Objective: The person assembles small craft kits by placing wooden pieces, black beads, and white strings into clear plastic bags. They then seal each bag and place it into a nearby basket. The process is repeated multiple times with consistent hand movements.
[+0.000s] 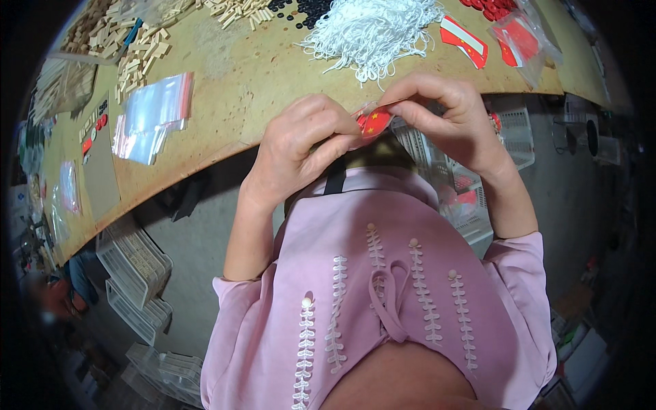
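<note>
Between my two hands, just off the table's front edge, is a small clear plastic bag (374, 124) with a red piece bearing yellow stars in it. My left hand (305, 140) pinches the bag's left side, fingers curled. On the opposite side, my right hand (441, 115) grips the upper edge between thumb and forefinger. My fingers hide part of the bag, so whether its mouth is sealed cannot be made out. Right behind my hands lies a heap of white cord loops (376, 34).
Wooden blocks (143, 58) and black rings (311, 12) lie along the table's (225, 89) far side. Clear bags (152, 116) are stacked at left. Red-and-white stickers (465, 42) and a filled bag (521, 42) lie at right. White plastic baskets (137, 263) stand below.
</note>
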Tool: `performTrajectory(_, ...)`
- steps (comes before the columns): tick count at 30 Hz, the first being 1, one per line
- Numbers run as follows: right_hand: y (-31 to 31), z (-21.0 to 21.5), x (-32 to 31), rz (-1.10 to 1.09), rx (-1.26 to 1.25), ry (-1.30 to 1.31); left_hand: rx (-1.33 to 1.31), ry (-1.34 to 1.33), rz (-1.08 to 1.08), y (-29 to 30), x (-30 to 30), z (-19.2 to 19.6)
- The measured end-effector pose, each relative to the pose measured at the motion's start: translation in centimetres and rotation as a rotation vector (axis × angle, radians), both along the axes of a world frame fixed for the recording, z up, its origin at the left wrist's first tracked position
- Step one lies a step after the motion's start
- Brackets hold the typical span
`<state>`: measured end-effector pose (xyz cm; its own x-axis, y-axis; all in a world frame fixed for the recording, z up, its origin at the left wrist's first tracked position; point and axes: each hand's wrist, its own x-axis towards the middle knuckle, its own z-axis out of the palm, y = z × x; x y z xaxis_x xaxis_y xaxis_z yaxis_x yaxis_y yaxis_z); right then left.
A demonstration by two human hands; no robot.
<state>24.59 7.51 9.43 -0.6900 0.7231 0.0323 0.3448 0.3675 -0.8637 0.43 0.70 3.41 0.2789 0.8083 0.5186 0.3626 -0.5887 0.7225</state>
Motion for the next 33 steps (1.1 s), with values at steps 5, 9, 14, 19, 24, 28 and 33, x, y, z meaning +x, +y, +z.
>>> performTrajectory(5,0.1,0.4,-0.4,-0.042,-0.254,-0.041,0.037,0.021,0.030,0.3,0.3,0.0)
performTrajectory(9,0.0,0.3,-0.6,0.005,-0.229,-0.133,0.052,0.054,0.015,0.4,0.4,0.3)
performTrajectory(14,-0.7,-0.8,-1.0,0.046,-0.025,-0.198,0.063,0.113,0.024,0.5,0.8,0.0)
performTrajectory(19,-0.3,0.7,-0.9,0.115,-0.148,-0.298,0.064,0.159,0.082,0.4,0.6,-0.5)
performTrajectory(24,-1.0,-1.3,-1.0,0.132,0.263,-0.166,0.062,0.134,0.085,0.5,1.0,-0.6)
performTrajectory(28,-0.8,-1.8,-0.8,0.053,0.182,-0.152,0.004,0.004,-0.035,1.0,0.2,-1.5)
performTrajectory(33,0.2,0.0,0.7,-0.097,-0.592,0.182,-0.447,-0.398,0.011,-1.5,1.6,-2.4)
